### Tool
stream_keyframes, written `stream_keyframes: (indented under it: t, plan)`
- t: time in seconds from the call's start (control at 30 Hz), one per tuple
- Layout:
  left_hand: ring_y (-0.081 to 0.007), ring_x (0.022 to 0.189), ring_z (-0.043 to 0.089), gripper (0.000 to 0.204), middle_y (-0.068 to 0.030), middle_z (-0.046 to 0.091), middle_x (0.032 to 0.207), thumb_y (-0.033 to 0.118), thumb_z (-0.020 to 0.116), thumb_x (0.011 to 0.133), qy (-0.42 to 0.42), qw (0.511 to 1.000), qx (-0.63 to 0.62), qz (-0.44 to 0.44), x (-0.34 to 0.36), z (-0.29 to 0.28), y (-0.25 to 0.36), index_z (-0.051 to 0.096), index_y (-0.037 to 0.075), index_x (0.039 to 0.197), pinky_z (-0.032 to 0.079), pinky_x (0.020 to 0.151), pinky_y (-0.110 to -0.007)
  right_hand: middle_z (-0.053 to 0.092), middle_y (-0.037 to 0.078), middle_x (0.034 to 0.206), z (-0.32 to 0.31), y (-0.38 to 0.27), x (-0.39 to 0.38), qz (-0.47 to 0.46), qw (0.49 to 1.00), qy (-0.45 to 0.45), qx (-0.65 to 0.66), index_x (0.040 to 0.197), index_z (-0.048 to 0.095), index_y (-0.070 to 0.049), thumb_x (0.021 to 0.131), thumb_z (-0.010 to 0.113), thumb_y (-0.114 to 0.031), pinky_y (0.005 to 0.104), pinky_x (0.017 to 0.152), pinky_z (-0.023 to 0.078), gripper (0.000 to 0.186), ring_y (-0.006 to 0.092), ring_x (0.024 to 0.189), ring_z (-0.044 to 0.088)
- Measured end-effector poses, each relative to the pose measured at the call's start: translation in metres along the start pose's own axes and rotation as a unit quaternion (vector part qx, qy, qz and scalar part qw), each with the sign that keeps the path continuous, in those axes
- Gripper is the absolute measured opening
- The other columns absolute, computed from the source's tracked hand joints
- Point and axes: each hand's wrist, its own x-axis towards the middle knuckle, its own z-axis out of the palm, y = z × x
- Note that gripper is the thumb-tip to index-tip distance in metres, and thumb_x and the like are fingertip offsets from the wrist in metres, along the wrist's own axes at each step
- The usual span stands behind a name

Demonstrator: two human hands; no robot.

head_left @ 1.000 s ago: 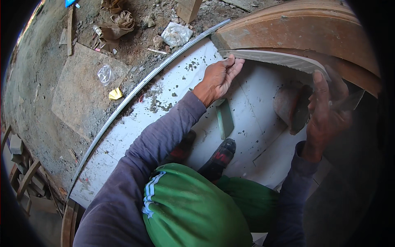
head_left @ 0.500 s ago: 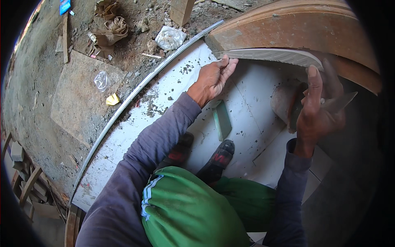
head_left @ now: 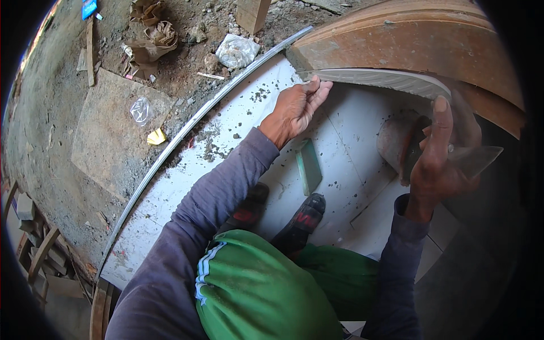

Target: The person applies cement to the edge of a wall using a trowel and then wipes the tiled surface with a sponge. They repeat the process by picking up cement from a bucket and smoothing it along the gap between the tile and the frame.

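A long, narrow strip of tile, ridged on its visible face, runs along the wooden frame at the far right. My left hand pinches its left end between thumb and fingers. Near the strip's other end is my right hand, thumb raised against it and fingers partly hidden. That hand also grips a trowel, its pointed metal blade jutting out to the right; the handle is hidden. Below the strip, a round, dirty container lies on the white tiled floor.
A flat green-edged block lies by my shoes. Crumbs of mortar dot the tiles. A metal edging strip divides them from rough ground at left, with crumpled brown paper, a plastic bag and a yellow scrap.
My right hand has shifted slightly right and down, with the trowel blade tilting a little. My left hand keeps its pinch on the strip. The whole view has moved slightly.
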Motion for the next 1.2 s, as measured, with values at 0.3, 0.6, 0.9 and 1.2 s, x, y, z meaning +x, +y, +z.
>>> stream_keyframes:
  t: [0.3, 0.6, 0.9, 1.2]
  plan:
    - [-0.0189, 0.106, 0.067, 0.023, -0.0153, 0.059, 0.115, 0.006, 0.058, 0.104, 0.008, 1.000, 0.024, 0.004, 0.002, 0.002, 0.001, 0.051, -0.010, 0.119, 0.063, 0.094, -0.022, 0.077, 0.013, 0.103, -0.005, 0.020, 0.006, -0.137, 0.986, -0.014, -0.093, 0.110, 0.075, 0.006, 0.090, 0.078, -0.009, 0.0203, 0.052, 0.044, 0.025, 0.0075, 0.063, 0.061]
    - [-0.0178, 0.102, 0.068, 0.022, -0.0145, 0.061, 0.112, 0.005, 0.062, 0.102, 0.004, 1.000, 0.024, 0.016, 0.006, -0.003, -0.002, 0.053, -0.010, 0.116, 0.063, 0.092, -0.021, 0.077, 0.015, 0.109, -0.005, 0.028, 0.009, -0.193, 0.975, -0.011, -0.111, 0.110, 0.076, 0.007, 0.090, 0.074, 0.002, 0.0281, 0.075, 0.060, 0.020, 0.0179, 0.087, 0.074]
    - [-0.0215, 0.092, 0.072, 0.037, -0.0107, 0.069, 0.105, 0.025, 0.075, 0.097, 0.091, 0.936, 0.311, 0.139, -0.009, -0.002, 0.001, 0.062, -0.005, 0.115, 0.060, 0.075, -0.026, 0.078, 0.020, 0.096, 0.004, 0.042, 0.022, -0.288, 0.958, 0.000, -0.019, 0.106, 0.074, 0.008, 0.084, 0.077, 0.013, 0.0301, 0.075, 0.061, 0.023, 0.0235, 0.080, 0.077]
    - [-0.0174, 0.090, 0.074, 0.027, -0.0135, 0.077, 0.098, 0.021, 0.072, 0.098, 0.071, 0.631, 0.613, 0.470, -0.032, -0.010, -0.012, 0.073, 0.000, 0.116, 0.057, 0.083, -0.032, 0.078, 0.020, 0.103, -0.009, 0.051, 0.031, -0.325, 0.943, -0.070, -0.002, 0.107, 0.074, 0.009, 0.085, 0.078, 0.011, 0.0302, 0.078, 0.063, 0.022, 0.0218, 0.089, 0.078]
